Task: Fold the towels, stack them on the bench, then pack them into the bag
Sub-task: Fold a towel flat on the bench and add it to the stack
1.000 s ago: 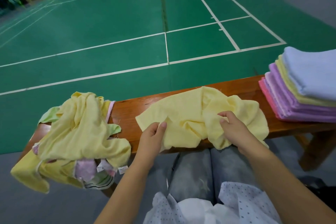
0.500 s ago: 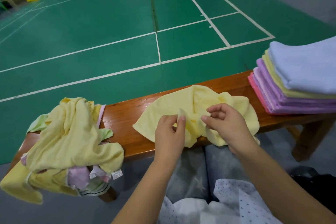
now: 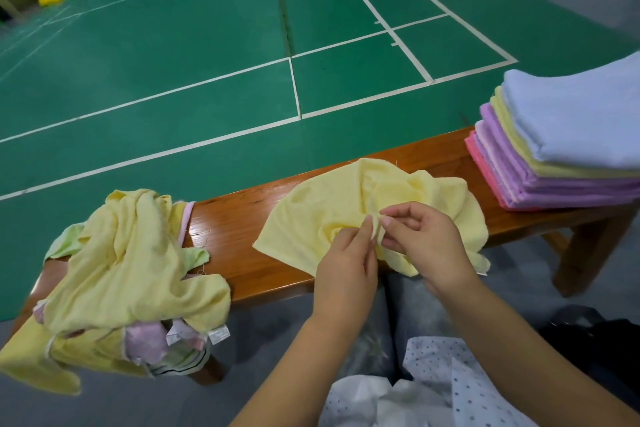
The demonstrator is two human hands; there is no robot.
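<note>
The yellow towel [image 3: 322, 215] you are working on lies crumpled on the middle of the table [image 3: 228, 232], its near edge hanging over the front toward your knees, and it is not yet folded at all. You have brought your hands together over its centre: your left hand [image 3: 346, 263] and your right hand [image 3: 426, 239] each pinch a raised bit of the cloth between thumb and fingertips, the two pinches almost touching, as if you are hunting for a corner or a hem. Your left fingers point up and to the right, your right fingers curl in toward them from the right, and both forearms come in from the near edge across your lap. To the right on the table stands the stack of folded towels [image 3: 554, 149], with pink at the bottom, purple and yellow layers above, and a pale blue one on top, so a good share of the folding looks done. To the left lies the heap of unfolded towels [image 3: 128, 274], mostly yellow with pale green and pink showing, spilling over the table's left end, so several are left to fold after this one. Packing has not begun, by my reading; a dark shape at the near right may be the bag, but you cannot tell from here.
</note>
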